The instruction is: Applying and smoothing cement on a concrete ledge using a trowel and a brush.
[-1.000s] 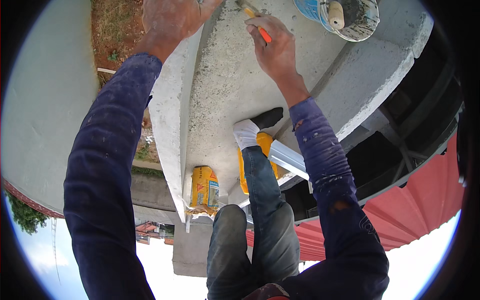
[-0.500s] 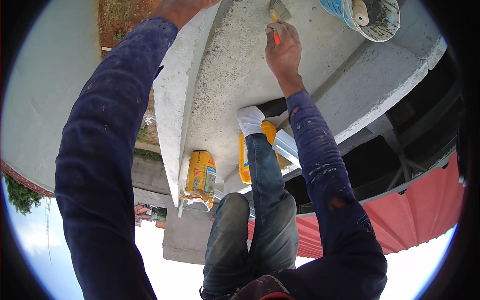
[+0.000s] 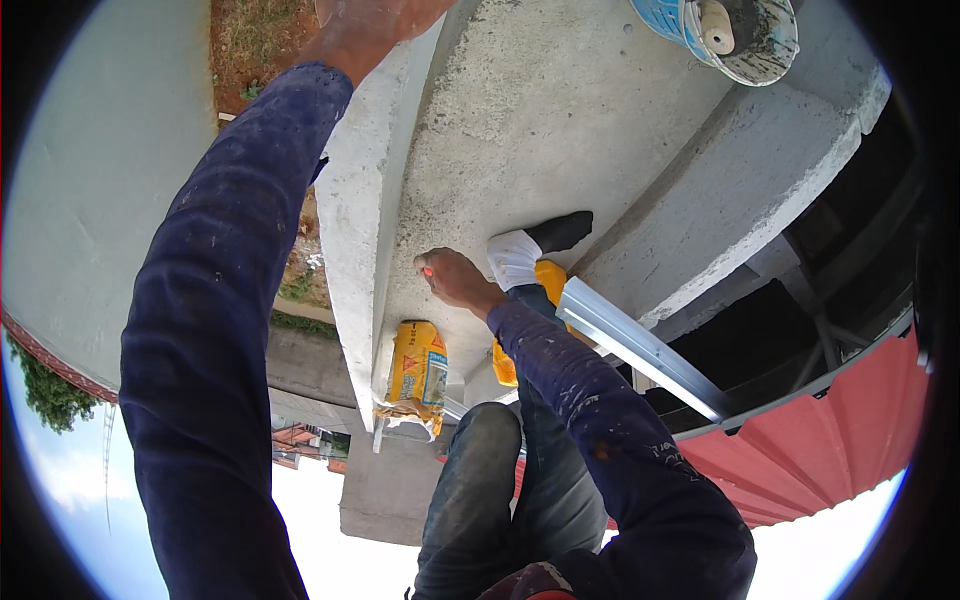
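Note:
My right hand is closed around a paintbrush. Only the orange-red end of its handle shows between the fingers; the bristles are hidden. That hand is low over the rough concrete floor, close to the ledge and above a yellow bag. At the top edge, my left hand is over the pale concrete ledge. Its fingers run out of the picture, so whether it grips anything cannot be seen.
A blue and white bucket smeared with grey holds a paint roller at the upper right. Beside my socked foot is a yellow container. A metal channel projects past the slab edge, near red roofing.
My right hand has swung left and toward my body with the brush, from the middle of the floor to near the bag. My left hand has shifted slightly along the ledge.

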Demonstrator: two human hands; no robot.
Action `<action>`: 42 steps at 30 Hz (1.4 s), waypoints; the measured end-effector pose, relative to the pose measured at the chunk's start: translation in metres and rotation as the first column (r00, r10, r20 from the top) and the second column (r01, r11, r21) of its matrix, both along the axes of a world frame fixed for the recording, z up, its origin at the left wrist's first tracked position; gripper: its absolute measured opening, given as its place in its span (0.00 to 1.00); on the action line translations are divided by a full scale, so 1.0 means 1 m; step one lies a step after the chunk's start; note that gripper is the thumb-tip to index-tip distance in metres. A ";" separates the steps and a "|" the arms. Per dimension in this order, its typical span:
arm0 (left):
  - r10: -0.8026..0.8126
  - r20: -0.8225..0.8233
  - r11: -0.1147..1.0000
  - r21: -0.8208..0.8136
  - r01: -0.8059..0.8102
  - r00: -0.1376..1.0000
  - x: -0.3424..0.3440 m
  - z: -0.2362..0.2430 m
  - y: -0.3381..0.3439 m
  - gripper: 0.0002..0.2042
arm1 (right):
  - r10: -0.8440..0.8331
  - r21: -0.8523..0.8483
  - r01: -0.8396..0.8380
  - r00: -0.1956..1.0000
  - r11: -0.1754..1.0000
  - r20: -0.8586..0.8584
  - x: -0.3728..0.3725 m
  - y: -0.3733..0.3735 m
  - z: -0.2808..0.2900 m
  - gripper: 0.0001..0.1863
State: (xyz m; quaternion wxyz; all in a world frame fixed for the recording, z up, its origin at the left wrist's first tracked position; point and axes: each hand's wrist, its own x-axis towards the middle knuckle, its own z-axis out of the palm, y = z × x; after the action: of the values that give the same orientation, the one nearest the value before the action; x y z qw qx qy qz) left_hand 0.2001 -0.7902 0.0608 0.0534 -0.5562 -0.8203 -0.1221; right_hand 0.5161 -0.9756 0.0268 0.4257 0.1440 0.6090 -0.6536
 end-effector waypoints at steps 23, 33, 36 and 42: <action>-0.012 -0.043 0.996 -0.091 0.009 0.999 0.016 0.018 0.007 0.31 | -0.458 0.451 0.461 0.880 0.764 -0.125 0.054 0.074 -0.013 0.08; -0.076 0.059 0.996 -0.030 0.078 0.995 0.005 0.000 0.006 0.28 | -0.534 0.465 0.497 0.843 0.733 -0.061 0.067 0.061 -0.009 0.09; -0.112 0.056 0.993 -0.026 0.114 0.992 0.008 0.004 0.014 0.27 | -0.440 0.047 0.443 0.896 0.895 -0.063 0.070 0.077 0.026 0.07; -0.088 0.067 0.964 -0.247 0.102 0.994 -0.011 0.004 0.014 0.31 | -0.792 0.200 0.816 0.576 0.543 -0.202 0.117 0.105 0.126 0.07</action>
State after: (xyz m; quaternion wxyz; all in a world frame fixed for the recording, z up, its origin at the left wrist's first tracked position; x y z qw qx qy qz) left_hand 0.1890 -0.7761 0.0645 -0.0455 -0.5937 -0.8026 -0.0356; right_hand 0.6332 -0.8710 0.1531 0.0277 0.4351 0.5760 -0.6914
